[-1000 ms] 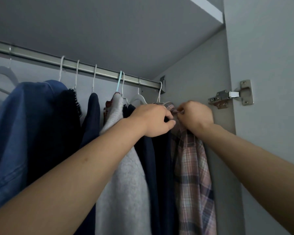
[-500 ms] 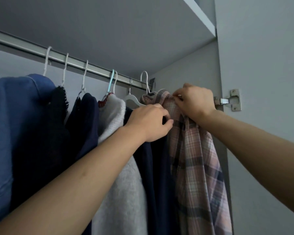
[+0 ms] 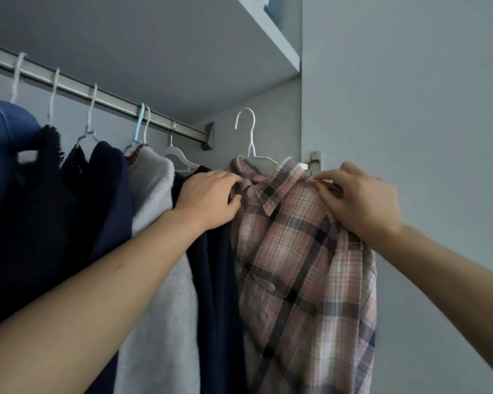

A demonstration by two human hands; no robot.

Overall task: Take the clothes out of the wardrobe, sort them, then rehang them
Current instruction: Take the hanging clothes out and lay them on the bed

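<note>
A pink plaid shirt (image 3: 299,268) hangs on a white wire hanger (image 3: 249,137) whose hook is off the metal rail (image 3: 103,98) and free in the air. My left hand (image 3: 208,200) grips the shirt at its collar. My right hand (image 3: 356,203) pinches the shirt's right shoulder. Left of it, still on the rail, hang a dark navy garment (image 3: 214,280), a light grey sweater (image 3: 160,265), another navy garment (image 3: 108,194), a black knit (image 3: 40,200) and a blue top (image 3: 0,155).
The wardrobe's open door (image 3: 410,109) stands at the right, its metal hinge (image 3: 313,163) just behind the shirt. A shelf edge (image 3: 271,32) runs overhead. The rail ends in a bracket (image 3: 208,137) on the side wall.
The plaid shirt's hanger came off the rail and moved right and toward me. My right hand shifted from the collar out to the shoulder, and the shirt turned to face me.
</note>
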